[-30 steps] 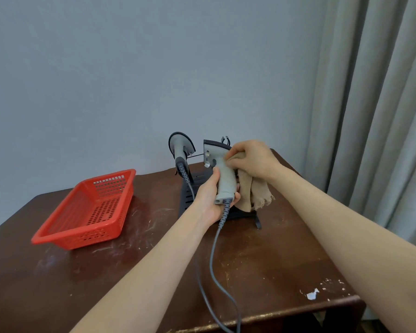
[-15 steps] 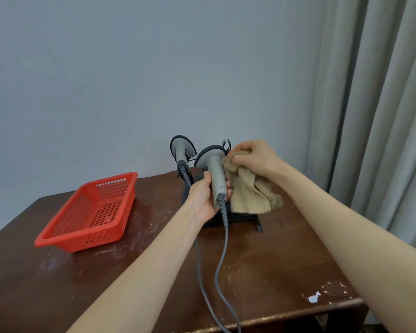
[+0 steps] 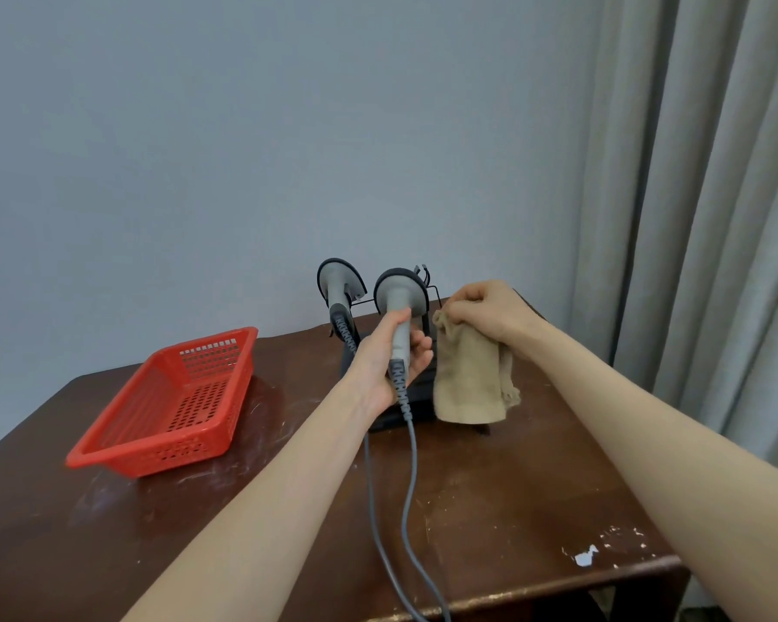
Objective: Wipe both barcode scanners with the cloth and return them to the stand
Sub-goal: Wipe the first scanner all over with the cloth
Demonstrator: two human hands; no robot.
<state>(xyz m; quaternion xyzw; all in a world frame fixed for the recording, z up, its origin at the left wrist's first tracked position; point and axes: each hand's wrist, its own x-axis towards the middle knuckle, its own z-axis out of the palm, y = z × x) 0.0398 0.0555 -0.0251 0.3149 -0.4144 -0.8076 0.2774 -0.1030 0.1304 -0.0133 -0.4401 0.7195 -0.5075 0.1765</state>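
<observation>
My left hand (image 3: pixel 385 365) grips the handle of a grey barcode scanner (image 3: pixel 398 298), held upright with its head level with the top of the black wire stand (image 3: pixel 423 388). A second grey scanner (image 3: pixel 338 285) sits in the stand's left slot. My right hand (image 3: pixel 490 314) pinches the top of a beige cloth (image 3: pixel 468 379), which hangs down just right of the held scanner, apart from it. Two grey cables (image 3: pixel 407 496) run from the scanners toward the table's front edge.
A red plastic basket (image 3: pixel 176 397) stands on the left of the dark wooden table (image 3: pixel 490 523). The wall is close behind the stand, and grey curtains (image 3: pixel 692 217) hang at the right. The table's front edge has chipped paint at the right.
The held scanner has turned upright and moved back to the stand beside the other scanner. My right hand has drawn the cloth off it to the right.
</observation>
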